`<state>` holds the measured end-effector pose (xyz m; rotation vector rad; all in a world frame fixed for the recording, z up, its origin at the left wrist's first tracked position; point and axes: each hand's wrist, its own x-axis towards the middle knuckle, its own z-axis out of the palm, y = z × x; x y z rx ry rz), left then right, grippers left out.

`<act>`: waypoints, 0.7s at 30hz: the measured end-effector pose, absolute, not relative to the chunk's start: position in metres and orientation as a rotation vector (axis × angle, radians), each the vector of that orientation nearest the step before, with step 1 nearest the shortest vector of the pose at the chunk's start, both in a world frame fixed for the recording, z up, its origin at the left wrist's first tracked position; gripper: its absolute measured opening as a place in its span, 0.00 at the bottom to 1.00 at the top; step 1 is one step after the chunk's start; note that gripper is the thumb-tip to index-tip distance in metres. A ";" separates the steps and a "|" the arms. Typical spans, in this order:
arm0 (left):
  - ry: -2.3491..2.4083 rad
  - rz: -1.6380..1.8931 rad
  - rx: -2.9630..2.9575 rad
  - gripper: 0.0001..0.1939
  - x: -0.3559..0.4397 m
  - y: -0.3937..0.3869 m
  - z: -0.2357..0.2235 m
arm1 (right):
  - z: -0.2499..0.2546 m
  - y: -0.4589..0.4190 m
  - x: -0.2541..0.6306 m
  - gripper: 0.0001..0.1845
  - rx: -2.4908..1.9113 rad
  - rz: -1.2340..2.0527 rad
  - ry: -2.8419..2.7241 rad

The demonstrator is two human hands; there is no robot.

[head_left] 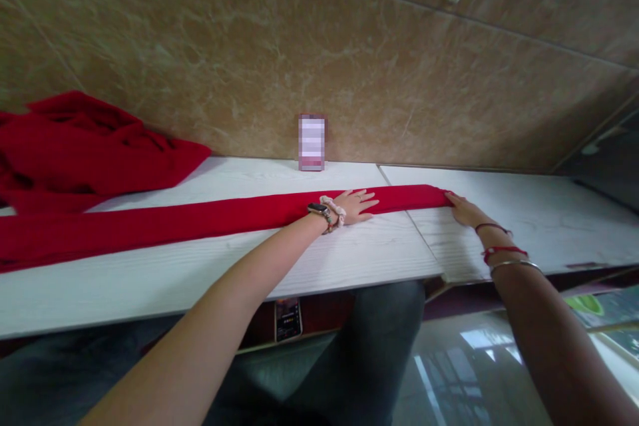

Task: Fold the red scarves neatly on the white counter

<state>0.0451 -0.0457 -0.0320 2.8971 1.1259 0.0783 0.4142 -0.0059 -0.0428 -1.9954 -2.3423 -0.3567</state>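
A long strip of folded red cloth lies across the white tabletop, running out of view at the left. My left hand rests flat on top of it with fingers spread; a watch and a scrunchie are on that wrist. At the strip's right end, my right hand has its fingers closed on the cloth's tip. Bracelets circle the right wrist. What the right thumb does under the edge is hard to make out.
A heap of red cloth sits at the back left against the brown tiled wall. A phone leans upright on that wall. Another phone lies below the table edge, near my legs. The tabletop has a seam.
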 end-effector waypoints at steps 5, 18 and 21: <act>1.053 0.069 2.897 0.25 0.018 -0.053 -0.030 | -0.034 -0.010 0.417 0.25 -1.970 -0.360 -2.221; 1.028 0.041 2.840 0.21 -0.103 -0.089 -0.015 | 0.006 -0.013 0.292 0.15 -1.528 0.450 -2.691; 1.108 0.010 2.835 0.22 -0.132 -0.101 -0.016 | 0.007 -0.014 0.262 0.12 -1.393 0.508 -2.656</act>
